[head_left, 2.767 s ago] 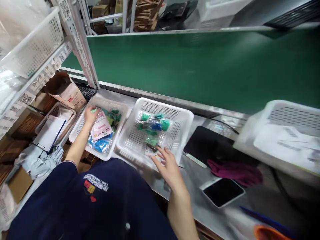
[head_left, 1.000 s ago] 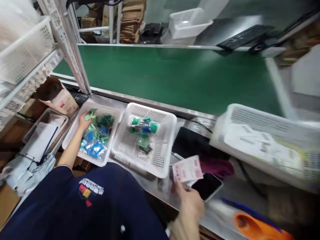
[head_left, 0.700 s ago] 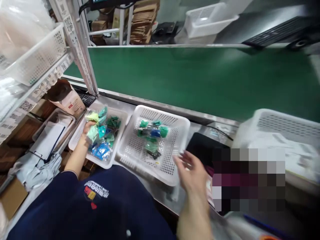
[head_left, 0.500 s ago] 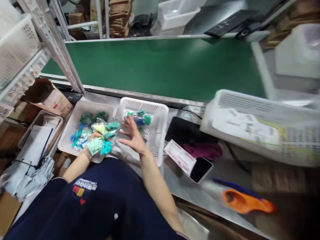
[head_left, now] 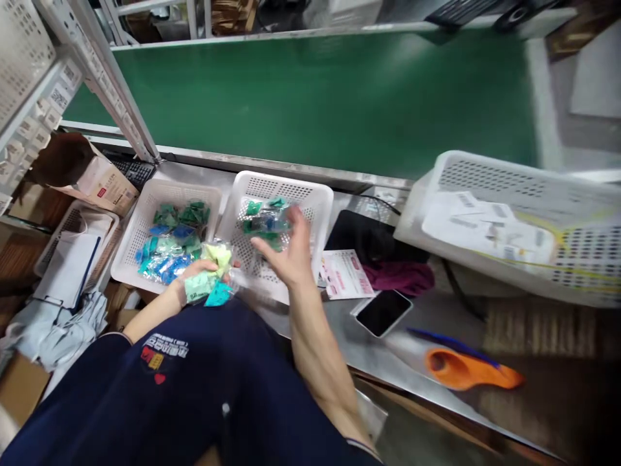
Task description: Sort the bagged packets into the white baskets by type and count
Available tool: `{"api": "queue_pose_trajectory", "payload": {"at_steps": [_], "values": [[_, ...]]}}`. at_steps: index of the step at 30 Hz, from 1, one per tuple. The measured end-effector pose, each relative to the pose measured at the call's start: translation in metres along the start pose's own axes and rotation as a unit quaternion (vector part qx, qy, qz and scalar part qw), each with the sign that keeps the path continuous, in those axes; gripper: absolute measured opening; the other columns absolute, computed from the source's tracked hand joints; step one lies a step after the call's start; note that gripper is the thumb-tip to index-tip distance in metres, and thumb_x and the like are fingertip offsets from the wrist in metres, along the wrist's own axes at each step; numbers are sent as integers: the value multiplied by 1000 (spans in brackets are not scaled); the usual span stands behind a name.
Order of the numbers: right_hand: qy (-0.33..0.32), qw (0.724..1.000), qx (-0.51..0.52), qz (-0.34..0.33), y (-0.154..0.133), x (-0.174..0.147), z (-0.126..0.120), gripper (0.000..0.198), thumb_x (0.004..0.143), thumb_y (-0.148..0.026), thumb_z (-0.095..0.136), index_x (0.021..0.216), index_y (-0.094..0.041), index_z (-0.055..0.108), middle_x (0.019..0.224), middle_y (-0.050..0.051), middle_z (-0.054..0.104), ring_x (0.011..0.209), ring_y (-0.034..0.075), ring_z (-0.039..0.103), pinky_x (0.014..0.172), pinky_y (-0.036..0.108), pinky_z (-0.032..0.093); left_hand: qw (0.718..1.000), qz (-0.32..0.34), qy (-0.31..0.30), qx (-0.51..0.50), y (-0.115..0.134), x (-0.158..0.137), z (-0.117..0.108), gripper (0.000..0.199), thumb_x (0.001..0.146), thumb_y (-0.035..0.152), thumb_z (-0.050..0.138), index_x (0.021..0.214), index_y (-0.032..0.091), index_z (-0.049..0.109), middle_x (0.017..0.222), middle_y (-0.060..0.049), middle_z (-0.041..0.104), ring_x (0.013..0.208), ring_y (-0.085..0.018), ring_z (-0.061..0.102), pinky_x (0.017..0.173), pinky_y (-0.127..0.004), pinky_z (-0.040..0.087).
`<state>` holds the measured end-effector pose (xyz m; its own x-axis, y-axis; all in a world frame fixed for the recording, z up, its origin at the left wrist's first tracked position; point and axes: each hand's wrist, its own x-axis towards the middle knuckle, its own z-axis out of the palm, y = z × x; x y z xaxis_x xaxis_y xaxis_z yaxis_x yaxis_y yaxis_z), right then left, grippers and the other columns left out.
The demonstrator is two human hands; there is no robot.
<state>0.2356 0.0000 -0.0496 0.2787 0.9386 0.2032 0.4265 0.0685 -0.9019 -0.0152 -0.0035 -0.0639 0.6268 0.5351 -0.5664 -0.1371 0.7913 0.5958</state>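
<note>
My left hand [head_left: 206, 266] is closed around small clear plastic packets [head_left: 219, 256] with yellow, mint and teal contents, in front of the left white basket [head_left: 127, 243]. That basket holds several similar packets [head_left: 167, 265] in blue, teal and dark green. My right hand [head_left: 295, 252] hovers over the right white basket [head_left: 317, 210], thumb and fingers apart, with its fingertips smeared by motion. Just left of its fingers lie green and blue packets [head_left: 266, 221] inside this basket. What exactly is in the packets is too small to make out.
A green conveyor belt [head_left: 315, 97] runs behind the baskets. To the right are a phone [head_left: 384, 313], a printed card [head_left: 345, 275], a purple cloth [head_left: 402, 277], an orange-handled tool [head_left: 466, 370] and a large white basket [head_left: 509, 178]. A clipboard [head_left: 70, 268] and an open carton [head_left: 104, 184] stand left.
My right hand has moved right across the right basket, uncovering packets there. My left hand has shifted right and holds fewer packets. The camera view has tilted slightly.
</note>
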Motion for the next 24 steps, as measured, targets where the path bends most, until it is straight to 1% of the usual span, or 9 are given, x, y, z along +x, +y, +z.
{"api": "queue_pose_trajectory", "payload": {"at_steps": [3, 5, 8, 12, 15, 18, 21, 22, 24], "values": [[-249, 964, 90, 34, -7, -23, 14, 88, 83, -64, 85, 157, -27, 56, 155, 16, 63, 137, 37, 65, 116, 59, 55, 1000, 12, 21, -7, -7, 6, 1, 37, 72, 24, 86, 108, 19, 78, 95, -5, 79, 81, -22, 74, 80, -33, 59], [-279, 952, 113, 61, -8, -40, 20, 84, 85, -60, 84, 158, -29, 56, 159, 15, 61, 143, 36, 61, 115, 54, 56, 999, 19, 36, -13, -16, 6, 0, 39, 69, 23, 86, 108, 21, 78, 97, -4, 81, 87, -24, 76, 87, -35, 59], [-207, 956, 157, 134, -3, -62, 22, 80, 85, -58, 83, 154, -27, 58, 153, 15, 64, 134, 35, 67, 101, 48, 64, 997, 2, 64, -35, -30, 2, -4, 36, 74, 35, 84, 104, 17, 79, 96, -9, 82, 93, -29, 78, 95, -41, 61], [-138, 950, 202, 196, 0, -86, 19, 55, 75, -60, 88, 113, -25, 67, 127, 12, 76, 98, 27, 75, 79, 40, 66, 995, -25, 91, -43, -41, 1, -9, 31, 78, 39, 83, 97, 15, 80, 95, -14, 83, 91, -29, 78, 93, -38, 61], [-42, 965, 177, 188, -7, -96, 13, 49, 72, -59, 91, 86, -24, 59, 97, 5, 76, 81, 21, 71, 72, 35, 63, 994, -83, 30, -60, -41, 2, -7, 32, 76, 40, 80, 94, 14, 80, 94, -14, 82, 88, -28, 77, 88, -36, 61], [118, 973, 113, 165, -6, -87, 1, 54, 73, -67, 88, 78, -25, 55, 72, -2, 62, 65, 18, 61, 64, 33, 58, 987, -136, -34, -83, -36, 1, -3, 43, 72, 46, 76, 100, 14, 79, 93, -15, 81, 82, -29, 77, 78, -36, 61], [225, 965, 14, 131, 7, -60, -11, 62, 74, -77, 82, 95, -22, 64, 90, 6, 70, 89, 27, 70, 91, 49, 62, 981, -146, -72, -105, -30, 0, 0, 59, 69, 45, 76, 120, 14, 76, 93, -13, 81, 77, -27, 76, 70, -34, 58], [209, 970, -20, 118, 12, -51, -14, 74, 72, -79, 84, 111, -18, 67, 109, 13, 73, 109, 34, 70, 106, 57, 57, 979, -145, -87, -112, -29, 0, 0, 63, 70, 44, 76, 126, 14, 74, 94, -12, 81, 78, -27, 76, 69, -33, 58], [88, 991, -34, 97, 19, -39, -17, 111, 67, -80, 88, 150, -14, 53, 152, 24, 58, 147, 44, 52, 127, 67, 38, 978, -138, -109, -115, -29, 2, -2, 64, 75, 44, 73, 130, 11, 71, 98, -14, 81, 81, -28, 77, 72, -34, 57]]}}
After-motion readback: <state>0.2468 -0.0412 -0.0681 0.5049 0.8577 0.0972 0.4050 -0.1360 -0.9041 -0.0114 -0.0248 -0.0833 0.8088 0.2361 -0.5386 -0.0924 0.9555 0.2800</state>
